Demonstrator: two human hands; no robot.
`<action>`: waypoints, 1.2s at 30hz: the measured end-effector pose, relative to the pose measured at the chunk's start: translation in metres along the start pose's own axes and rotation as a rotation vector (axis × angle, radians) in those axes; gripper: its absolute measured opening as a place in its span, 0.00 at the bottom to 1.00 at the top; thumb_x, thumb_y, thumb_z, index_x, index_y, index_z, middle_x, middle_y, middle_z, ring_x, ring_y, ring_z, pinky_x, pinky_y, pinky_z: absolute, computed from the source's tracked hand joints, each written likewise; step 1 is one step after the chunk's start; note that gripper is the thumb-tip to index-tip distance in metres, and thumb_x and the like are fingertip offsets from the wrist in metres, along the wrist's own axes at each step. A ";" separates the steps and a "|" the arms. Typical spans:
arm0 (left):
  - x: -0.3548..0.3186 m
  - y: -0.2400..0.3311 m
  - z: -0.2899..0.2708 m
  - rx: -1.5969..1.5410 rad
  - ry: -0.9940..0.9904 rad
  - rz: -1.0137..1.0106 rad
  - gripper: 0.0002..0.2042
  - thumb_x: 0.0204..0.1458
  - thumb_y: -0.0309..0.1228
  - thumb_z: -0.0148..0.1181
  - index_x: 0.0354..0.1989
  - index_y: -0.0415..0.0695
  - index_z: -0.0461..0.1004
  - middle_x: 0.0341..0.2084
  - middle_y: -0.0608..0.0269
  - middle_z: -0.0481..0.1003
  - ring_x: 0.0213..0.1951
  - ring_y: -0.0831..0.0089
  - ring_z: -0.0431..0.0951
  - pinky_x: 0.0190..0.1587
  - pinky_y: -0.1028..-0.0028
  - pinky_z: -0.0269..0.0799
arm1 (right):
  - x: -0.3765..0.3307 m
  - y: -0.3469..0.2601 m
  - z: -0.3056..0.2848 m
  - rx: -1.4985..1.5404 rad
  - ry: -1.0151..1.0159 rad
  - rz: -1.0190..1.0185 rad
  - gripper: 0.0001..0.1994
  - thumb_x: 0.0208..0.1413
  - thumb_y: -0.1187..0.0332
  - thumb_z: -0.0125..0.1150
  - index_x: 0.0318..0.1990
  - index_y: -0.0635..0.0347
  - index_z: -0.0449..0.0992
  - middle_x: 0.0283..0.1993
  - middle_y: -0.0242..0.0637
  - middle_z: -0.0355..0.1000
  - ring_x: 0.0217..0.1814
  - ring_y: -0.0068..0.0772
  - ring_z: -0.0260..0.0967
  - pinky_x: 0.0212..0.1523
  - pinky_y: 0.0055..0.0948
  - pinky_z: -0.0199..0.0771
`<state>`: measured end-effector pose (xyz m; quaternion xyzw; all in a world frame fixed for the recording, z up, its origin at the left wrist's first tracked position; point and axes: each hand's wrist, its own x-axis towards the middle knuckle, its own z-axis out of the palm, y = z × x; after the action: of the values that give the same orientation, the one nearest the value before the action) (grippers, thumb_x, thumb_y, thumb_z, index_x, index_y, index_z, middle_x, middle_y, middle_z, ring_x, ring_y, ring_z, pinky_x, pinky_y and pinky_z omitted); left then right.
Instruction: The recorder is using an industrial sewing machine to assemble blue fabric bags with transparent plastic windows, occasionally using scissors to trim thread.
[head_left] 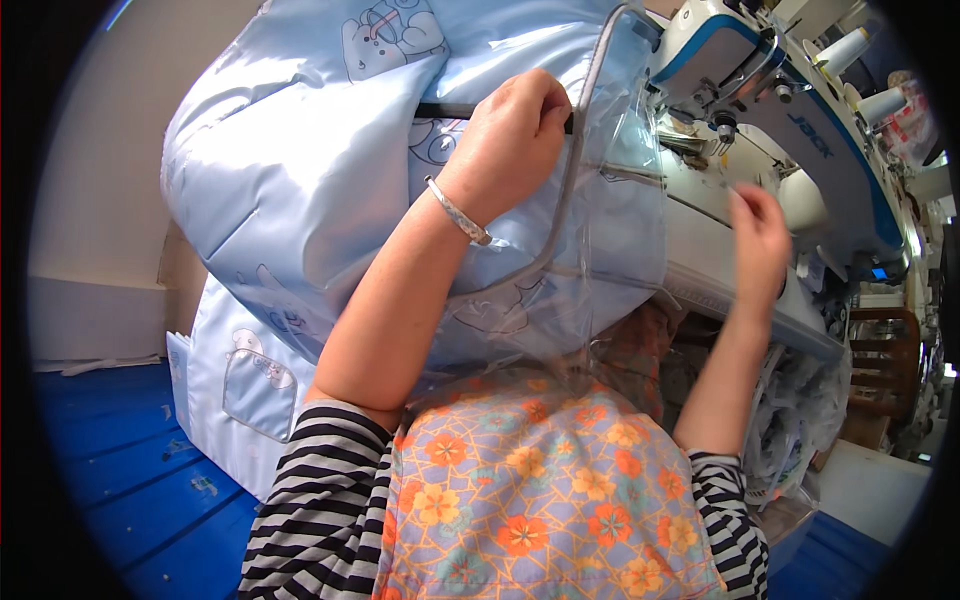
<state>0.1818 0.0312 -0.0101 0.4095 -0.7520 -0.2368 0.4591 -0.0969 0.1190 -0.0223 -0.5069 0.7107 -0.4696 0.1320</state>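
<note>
Light blue padded fabric [300, 150] with printed cartoon animals is bunched up in front of me, glossy on its surface. My left hand [510, 145] is closed over it, gripping a narrow black strip [440, 110] that runs across the fabric and shows on both sides of the fist. Beside that hand curves a grey-edged clear plastic sheet [625, 215]. Farther right, my right hand [762, 240] is raised at the front of the sewing machine [715, 60], apart from the fabric. Its fingers are pinched together and slightly blurred; what lies between them is too small to make out.
The machine's needle area [722, 128] lies just beyond my right hand. Thread cones [845, 50] stand behind the machine. A pale panel with a pocket [258, 390] hangs at lower left over blue slatted flooring [120, 480]. Crumpled clear plastic [795, 410] fills the space under the table.
</note>
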 end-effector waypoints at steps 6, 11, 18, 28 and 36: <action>0.003 0.002 0.005 -0.016 0.017 0.005 0.04 0.53 0.25 0.53 0.34 0.36 0.70 0.29 0.48 0.75 0.34 0.52 0.75 0.39 0.62 0.71 | -0.021 0.101 -0.085 -0.674 0.067 0.078 0.17 0.51 0.72 0.60 0.50 0.61 0.73 0.45 0.41 0.73 0.46 0.37 0.71 0.51 0.34 0.70; 0.004 -0.003 0.008 0.014 0.043 0.014 0.05 0.53 0.24 0.53 0.35 0.36 0.70 0.28 0.50 0.75 0.32 0.55 0.76 0.38 0.66 0.71 | -0.027 0.055 -0.090 0.318 -0.339 0.360 0.30 0.48 0.77 0.56 0.63 0.59 0.62 0.40 0.39 0.72 0.30 0.22 0.67 0.31 0.20 0.68; 0.001 -0.002 0.009 0.032 0.064 0.026 0.04 0.53 0.24 0.54 0.34 0.37 0.70 0.29 0.50 0.75 0.33 0.54 0.76 0.38 0.64 0.72 | -0.071 -0.056 0.007 0.721 -0.778 0.192 0.53 0.46 0.30 0.58 0.67 0.67 0.54 0.27 0.32 0.64 0.19 0.20 0.59 0.27 0.20 0.67; 0.001 -0.003 0.010 0.009 0.088 0.037 0.04 0.53 0.25 0.54 0.34 0.37 0.70 0.28 0.49 0.75 0.34 0.52 0.76 0.38 0.62 0.71 | -0.076 -0.088 0.039 0.656 -0.790 0.349 0.44 0.56 0.34 0.49 0.65 0.66 0.58 0.20 0.28 0.63 0.16 0.18 0.60 0.27 0.21 0.70; 0.001 -0.002 0.013 -0.001 0.102 0.026 0.04 0.53 0.25 0.54 0.34 0.37 0.70 0.28 0.49 0.74 0.33 0.51 0.75 0.38 0.61 0.71 | -0.088 -0.098 0.052 0.568 -0.655 0.295 0.37 0.61 0.39 0.48 0.62 0.66 0.62 0.19 0.27 0.61 0.15 0.16 0.58 0.24 0.18 0.67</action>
<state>0.1712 0.0288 -0.0172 0.4110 -0.7328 -0.2097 0.5001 0.0361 0.1608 0.0039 -0.4658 0.5393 -0.4371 0.5488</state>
